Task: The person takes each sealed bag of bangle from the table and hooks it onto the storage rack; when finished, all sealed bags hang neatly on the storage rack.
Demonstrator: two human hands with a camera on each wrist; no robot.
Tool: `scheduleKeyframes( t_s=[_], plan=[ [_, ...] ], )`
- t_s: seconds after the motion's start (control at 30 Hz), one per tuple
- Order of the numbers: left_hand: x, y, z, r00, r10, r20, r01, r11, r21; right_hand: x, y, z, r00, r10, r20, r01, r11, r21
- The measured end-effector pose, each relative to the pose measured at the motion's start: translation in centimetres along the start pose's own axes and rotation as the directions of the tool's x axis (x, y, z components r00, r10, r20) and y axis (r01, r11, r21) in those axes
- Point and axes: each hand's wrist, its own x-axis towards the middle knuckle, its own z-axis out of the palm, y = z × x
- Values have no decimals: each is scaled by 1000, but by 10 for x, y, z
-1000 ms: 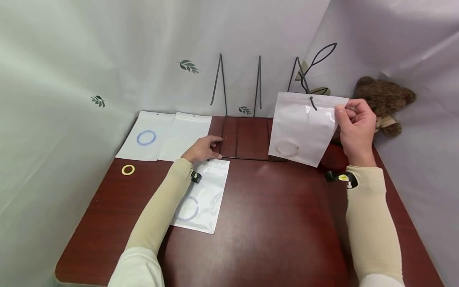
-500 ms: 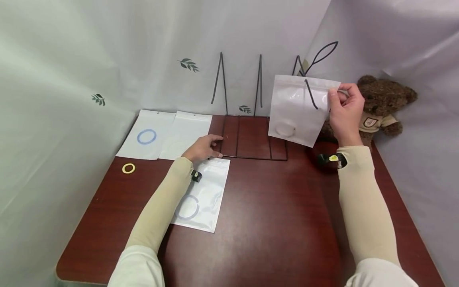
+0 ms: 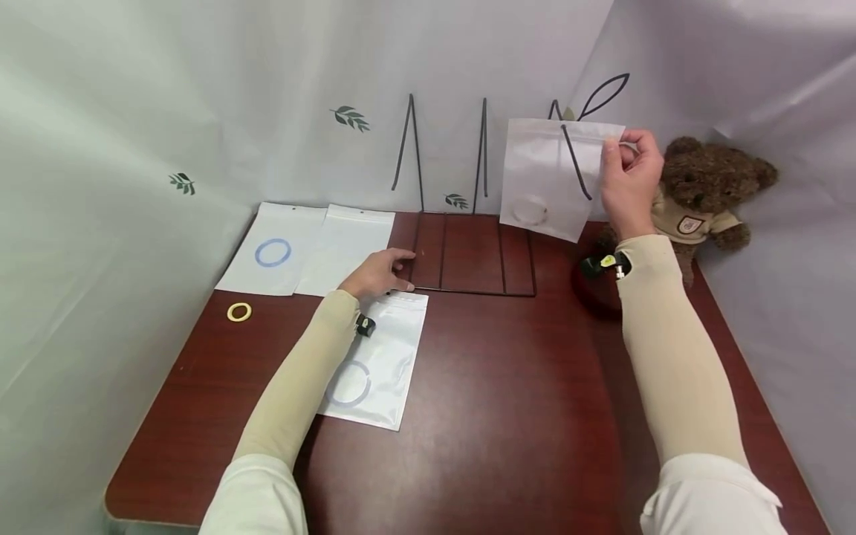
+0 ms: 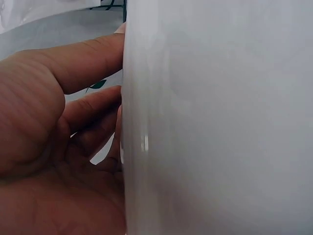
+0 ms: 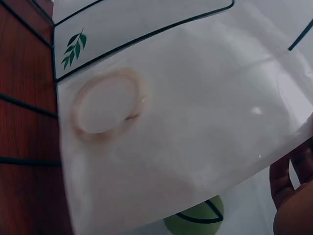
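In the head view my right hand (image 3: 631, 178) pinches the top right corner of a white zip bag (image 3: 535, 174). The bag hangs upright at the right hook (image 3: 577, 162) of a black wire display rack (image 3: 468, 291), the hook's arm passing in front of it. A tan ring (image 5: 107, 105) shows through the bag's lower part in the right wrist view. My left hand (image 3: 376, 275) rests at the rack's left front corner, thumb and fingers spread apart. Below its wrist lies a glossy white bag (image 3: 388, 364) with a pale ring in it, which blocks much of the left wrist view.
Two white bags lie at the back left, one with a blue ring (image 3: 273, 253). A small yellow ring (image 3: 238, 312) is on the table (image 3: 495, 416) in front of them. A brown teddy bear (image 3: 698, 189) sits at the right. Two more hooks stand left of the hung bag.
My right hand has moved up and to the left with the bag, and more of the hook's arm now shows in front of it. The left hand stays at the rack's corner.
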Motion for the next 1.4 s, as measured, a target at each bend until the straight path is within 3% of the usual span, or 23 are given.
scheduleKeyframes(
  t_s=[0.1, 0.33, 0.53, 0.7, 1.17, 1.4],
  plan=[
    [1, 0, 0, 1000, 7, 6, -7, 1000, -2, 5, 6, 3, 1000, -26, -16, 25, 1000, -14],
    [0, 1, -2, 1000, -4, 19, 5, 1000, -21, 9, 13, 6, 997, -83, 10, 83, 982, -169],
    [-1, 1, -2, 1000, -6, 21, 6, 999, -31, 7, 15, 4, 997, -79, 11, 79, 983, -168],
    [-1, 1, -1, 1000, 0, 23, 1, 1000, -21, 2, 13, 1, 995, -77, -64, 68, 990, -126],
    [-1, 2, -1, 1000, -2, 12, 2, 1000, -15, -39, -9, -15, 963, -126, -237, 93, 985, -146],
    [-2, 3, -1, 1000, -2, 11, 2, 1000, -19, -64, -1, -22, 973, -123, -194, 105, 990, -98]
  ],
)
